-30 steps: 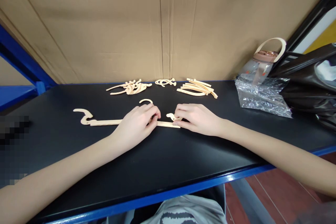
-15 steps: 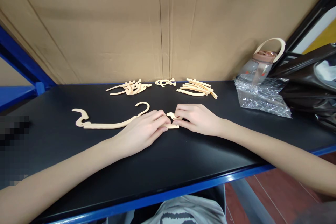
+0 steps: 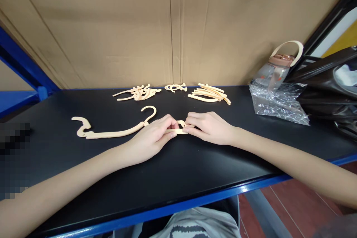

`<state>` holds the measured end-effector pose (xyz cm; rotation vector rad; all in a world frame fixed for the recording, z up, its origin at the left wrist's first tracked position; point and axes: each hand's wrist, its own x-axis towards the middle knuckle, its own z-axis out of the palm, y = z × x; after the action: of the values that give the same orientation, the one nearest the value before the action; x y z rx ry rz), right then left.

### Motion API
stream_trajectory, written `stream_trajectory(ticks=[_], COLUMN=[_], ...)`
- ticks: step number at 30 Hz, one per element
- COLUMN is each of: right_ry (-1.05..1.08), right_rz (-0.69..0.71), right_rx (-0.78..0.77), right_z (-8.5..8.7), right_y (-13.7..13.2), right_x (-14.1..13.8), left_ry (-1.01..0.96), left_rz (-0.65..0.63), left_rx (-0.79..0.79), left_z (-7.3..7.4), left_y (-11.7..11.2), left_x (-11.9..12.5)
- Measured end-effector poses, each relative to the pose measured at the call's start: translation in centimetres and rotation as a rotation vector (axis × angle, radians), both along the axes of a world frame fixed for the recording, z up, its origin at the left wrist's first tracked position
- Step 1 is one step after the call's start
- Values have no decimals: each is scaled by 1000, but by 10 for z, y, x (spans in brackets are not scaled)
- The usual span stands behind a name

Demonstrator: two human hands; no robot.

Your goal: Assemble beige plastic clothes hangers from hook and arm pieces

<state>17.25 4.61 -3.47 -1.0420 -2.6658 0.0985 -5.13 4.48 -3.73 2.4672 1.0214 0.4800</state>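
Observation:
A cream plastic folding hanger (image 3: 117,134) lies across the black tabletop, its hook curling up at the middle and a curved end piece attached at its left end. My left hand (image 3: 154,134) is closed on the hanger's right arm, thumb in front and fingers behind. At that arm's right tip, my right hand (image 3: 208,127) pinches a small curved end piece (image 3: 182,123), whose rounded head shows between the hands. The fingers hide most of the joint, so I cannot tell whether the piece is seated.
Along the cardboard wall lie a pile of curved end pieces (image 3: 142,93), several hooks (image 3: 175,87) and a stack of hanger arms (image 3: 209,93). At the right stand a clear bottle (image 3: 275,72) with a handle and a crinkled plastic bag (image 3: 279,102). A blue edge (image 3: 178,214) borders the table.
The hanger has shifted slightly left and tilted, its hook moving left and its right arm rising a little. My left hand has slid slightly left with it; my right hand stays nearly in place.

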Motion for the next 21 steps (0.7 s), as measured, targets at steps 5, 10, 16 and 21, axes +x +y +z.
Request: stream_trajectory(ticks=[5,10,16,21], right_ry=[33,23,39,69], right_rz=[16,40,21,-6], right_rx=[-24,-25,-39,-55], right_z=[-1,0,0,-1], right_y=[-1,-4,-2,0], right_x=[0,0,0,0], left_ry=[3,59,26,-1], left_rz=[37,48,65,70], left_rx=[-29,-43,-63,-89], left_z=[1,1,0,-1], left_y=[0,1,1,0], left_x=[0,-2,-1,-1])
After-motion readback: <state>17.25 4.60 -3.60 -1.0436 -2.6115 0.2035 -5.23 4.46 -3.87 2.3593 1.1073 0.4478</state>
